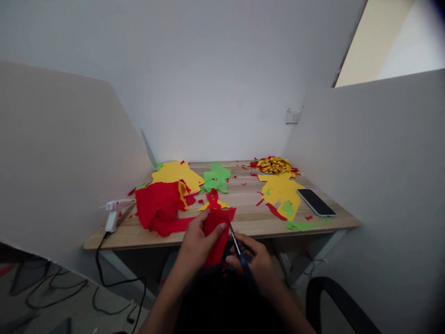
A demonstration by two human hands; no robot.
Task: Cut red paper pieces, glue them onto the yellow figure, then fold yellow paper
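My left hand [200, 239] pinches a piece of red felt-like sheet [215, 246] between thumb and fingers, just off the table's front edge. A pair of scissors [236, 241] with dark handles is gripped in my right hand [255, 260]. The blade tips lie close against the right edge of the red piece; whether they are cutting into it I cannot tell. Just beyond my hands are small red scraps and a yellow scrap [222, 204]. A large crumpled red sheet [158, 204] lies to the left of my left hand.
A white glue gun [111, 215] with a black cord stands at the table's left edge. Yellow sheets [175, 171], green scraps [216, 176] and a pile of ruffled yellow and red pieces [274, 165] lie farther back. At right is a phone [316, 202]. Partitions flank the table [246, 197].
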